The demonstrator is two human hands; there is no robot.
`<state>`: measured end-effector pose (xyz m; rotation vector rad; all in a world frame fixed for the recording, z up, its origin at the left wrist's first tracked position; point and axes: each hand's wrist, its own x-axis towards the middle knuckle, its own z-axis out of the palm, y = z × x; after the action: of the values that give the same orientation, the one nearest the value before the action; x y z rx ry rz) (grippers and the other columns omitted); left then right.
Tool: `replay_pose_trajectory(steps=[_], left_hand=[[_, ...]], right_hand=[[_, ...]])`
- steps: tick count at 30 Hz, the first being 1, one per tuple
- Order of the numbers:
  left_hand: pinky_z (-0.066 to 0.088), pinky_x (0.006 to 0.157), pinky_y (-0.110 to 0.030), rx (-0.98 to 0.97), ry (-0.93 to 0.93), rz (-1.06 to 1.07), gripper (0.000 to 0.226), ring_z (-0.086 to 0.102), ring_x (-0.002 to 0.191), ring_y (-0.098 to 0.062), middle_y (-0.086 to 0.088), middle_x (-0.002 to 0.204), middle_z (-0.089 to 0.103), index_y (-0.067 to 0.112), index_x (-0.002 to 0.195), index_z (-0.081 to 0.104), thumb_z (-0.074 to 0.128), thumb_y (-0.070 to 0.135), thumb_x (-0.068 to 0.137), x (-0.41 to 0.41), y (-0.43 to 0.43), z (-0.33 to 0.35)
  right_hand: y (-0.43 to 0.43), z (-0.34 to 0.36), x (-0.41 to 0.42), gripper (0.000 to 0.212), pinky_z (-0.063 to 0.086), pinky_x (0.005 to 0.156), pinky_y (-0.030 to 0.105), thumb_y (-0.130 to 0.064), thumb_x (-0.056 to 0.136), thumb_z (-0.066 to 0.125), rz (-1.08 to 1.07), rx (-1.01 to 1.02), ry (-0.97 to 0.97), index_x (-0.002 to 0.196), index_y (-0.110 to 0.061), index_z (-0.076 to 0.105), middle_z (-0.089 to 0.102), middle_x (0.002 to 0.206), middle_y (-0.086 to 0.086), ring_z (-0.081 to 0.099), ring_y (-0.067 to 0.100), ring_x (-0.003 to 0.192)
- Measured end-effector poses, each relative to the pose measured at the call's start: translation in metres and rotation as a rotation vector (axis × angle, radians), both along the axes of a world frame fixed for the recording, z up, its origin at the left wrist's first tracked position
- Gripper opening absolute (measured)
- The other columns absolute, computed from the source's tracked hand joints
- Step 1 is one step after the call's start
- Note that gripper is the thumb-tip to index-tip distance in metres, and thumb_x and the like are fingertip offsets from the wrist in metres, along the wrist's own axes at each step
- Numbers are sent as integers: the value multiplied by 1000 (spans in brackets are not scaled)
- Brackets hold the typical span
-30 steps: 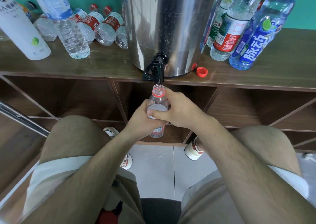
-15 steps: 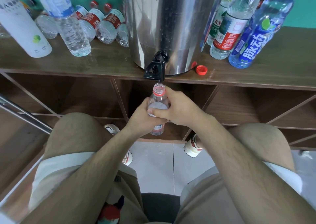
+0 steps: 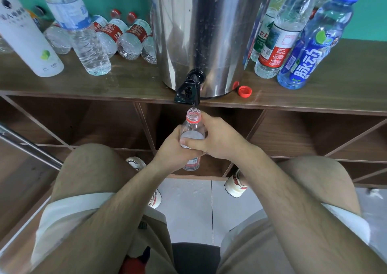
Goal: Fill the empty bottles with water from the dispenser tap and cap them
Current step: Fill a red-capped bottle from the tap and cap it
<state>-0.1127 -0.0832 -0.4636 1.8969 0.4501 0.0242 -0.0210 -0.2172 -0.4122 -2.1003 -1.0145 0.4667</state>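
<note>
A small clear bottle (image 3: 193,125) with a red neck ring stands upright and uncapped just under the black tap (image 3: 188,89) of the steel dispenser (image 3: 205,33). My left hand (image 3: 171,148) grips its body from the left. From the right, my right hand (image 3: 217,139) wraps it, thumb across the front. A thin stream of water falls from the tap into the bottle's mouth. A loose red cap (image 3: 244,91) lies on the shelf top, right of the dispenser's base.
On the wooden shelf top (image 3: 134,81), several bottles stand or lie left of the dispenser, among them a white bottle (image 3: 27,37). Taller bottles, one blue (image 3: 310,50), stand on the right. Open cubbies sit below. My knees flank the tiled floor.
Both hands keep the bottle at the same spot under the tap. Only the view has shifted slightly.
</note>
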Motion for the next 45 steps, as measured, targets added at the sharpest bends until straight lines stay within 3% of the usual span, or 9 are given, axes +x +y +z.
replay_pose_trajectory(steps=[5,8,13,21,26,30,34,39,45], left_hand=[[54,100,-37,-45,-7,2,74,63,118,-20,4,128,64,25,144,49,85,28,79,0,-2,4],[54,105,-44,-75,-10,7,74,64,120,-23,2,128,65,25,143,50,85,24,78,-2,-2,6],[49,82,-20,-47,2,18,68,63,110,-15,9,122,64,28,142,50,85,21,83,-1,-2,4],[52,95,-33,-29,16,16,70,62,116,-18,5,129,63,27,145,48,83,23,85,-1,-3,9],[50,92,-30,-24,21,16,70,61,113,-16,6,127,63,27,145,48,83,22,85,-3,-4,11],[52,101,-40,-40,30,24,69,62,116,-19,4,128,64,26,144,49,84,20,84,-3,-5,11],[50,95,-32,-16,31,18,71,61,114,-16,6,127,63,26,145,48,84,23,84,-2,-6,13],[52,102,-39,-12,47,26,71,62,119,-20,2,130,63,24,145,48,85,22,84,-2,-6,14],[51,99,-36,-6,47,26,71,61,115,-16,5,128,63,26,145,48,84,22,84,-3,-7,15]], right_hand=[[0,2,0,48,59,89,39,-46,83,83,-4,-2,12,122,-31,59,72,108,-12,68,10,98],[0,2,-1,48,59,90,39,-45,84,83,-2,-5,22,122,-31,58,72,109,-12,68,10,98],[0,3,-2,47,59,90,40,-45,84,83,-6,-13,15,121,-32,58,72,108,-11,68,11,98],[0,4,-1,51,59,90,39,-47,84,82,-8,-25,14,125,-30,59,72,110,-12,67,10,100],[0,2,-2,51,59,90,38,-48,83,83,-11,-26,14,124,-32,59,72,109,-12,68,9,98],[0,2,-1,52,59,91,39,-48,83,83,-11,-32,19,126,-32,58,71,111,-12,67,9,100],[0,2,-1,50,60,90,39,-49,83,82,-9,-35,16,124,-32,58,71,110,-12,68,9,99],[0,1,0,50,59,89,36,-50,83,83,-8,-35,13,123,-34,58,71,109,-14,67,7,98],[0,2,0,48,59,90,35,-49,83,82,-3,-35,15,122,-37,57,70,109,-15,67,7,98]])
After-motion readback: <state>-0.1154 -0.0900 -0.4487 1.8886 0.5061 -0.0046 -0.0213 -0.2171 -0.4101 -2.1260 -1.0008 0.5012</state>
